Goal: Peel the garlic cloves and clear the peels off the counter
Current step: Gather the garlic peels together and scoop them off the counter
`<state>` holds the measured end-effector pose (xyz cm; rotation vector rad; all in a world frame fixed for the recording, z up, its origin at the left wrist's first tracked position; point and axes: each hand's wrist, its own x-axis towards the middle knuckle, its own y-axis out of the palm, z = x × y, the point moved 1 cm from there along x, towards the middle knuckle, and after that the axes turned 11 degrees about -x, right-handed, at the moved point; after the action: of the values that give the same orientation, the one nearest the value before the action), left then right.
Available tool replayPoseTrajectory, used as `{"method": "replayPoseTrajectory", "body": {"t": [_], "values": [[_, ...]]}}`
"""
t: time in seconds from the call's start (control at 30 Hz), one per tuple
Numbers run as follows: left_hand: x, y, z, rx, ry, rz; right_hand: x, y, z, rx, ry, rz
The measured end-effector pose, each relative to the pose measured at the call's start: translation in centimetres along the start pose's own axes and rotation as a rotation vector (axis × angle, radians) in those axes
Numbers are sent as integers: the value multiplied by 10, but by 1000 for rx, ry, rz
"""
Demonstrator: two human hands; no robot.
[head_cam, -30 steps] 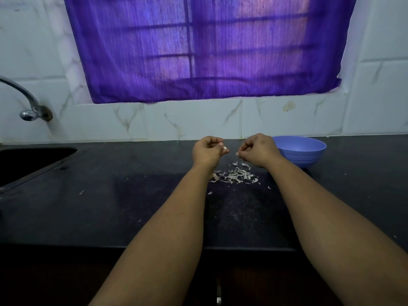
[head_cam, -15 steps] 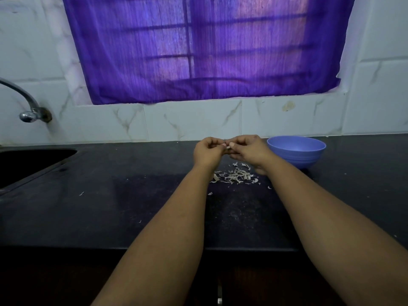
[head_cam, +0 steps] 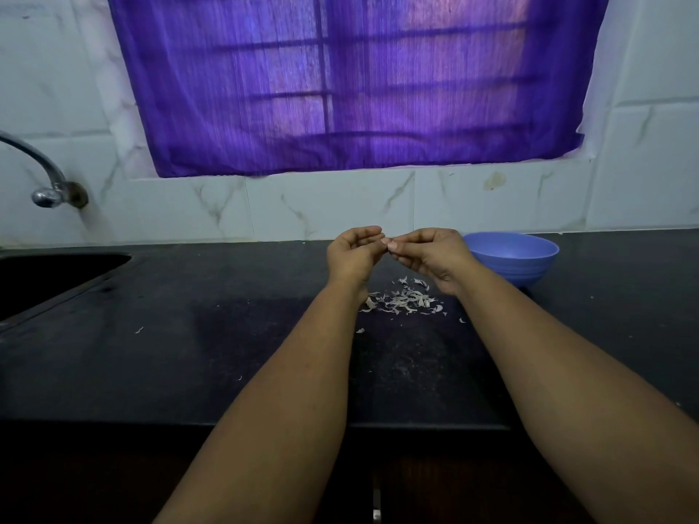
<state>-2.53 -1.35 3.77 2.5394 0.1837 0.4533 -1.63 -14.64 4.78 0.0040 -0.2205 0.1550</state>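
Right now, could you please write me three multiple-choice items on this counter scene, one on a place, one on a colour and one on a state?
1. Where does the pile of garlic peels lie?
A. in the sink
B. on the black counter, below the hands
C. inside the bowl

2. What colour is the bowl?
A. blue
B. red
C. white

3. How do the left hand and the right hand stand?
A. both flat on the counter
B. one in the sink
C. raised above the counter, fingertips meeting

Answers:
1 B: the pale scraps lie on the dark surface between the forearms.
2 A: the bowl beside the right hand is blue.
3 C: both hands are lifted, their curled fingers pinching together something too small to make out.
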Motion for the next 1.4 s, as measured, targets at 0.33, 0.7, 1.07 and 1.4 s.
{"method": "replayPoseTrajectory", "body": {"t": [0.33,0.7,1.07,1.4], "values": [[1,-1,1,25,-50,-35,2,3,-2,11,3,29],[-5,1,-7,-153,-108,-37,-4,1,4,73,15,29],[-4,0,8,159,-28,45,-2,-2,0,-17,31,-76],[2,-1,9,102,-71,38,2,-2,-2,123,110,-6]]}}
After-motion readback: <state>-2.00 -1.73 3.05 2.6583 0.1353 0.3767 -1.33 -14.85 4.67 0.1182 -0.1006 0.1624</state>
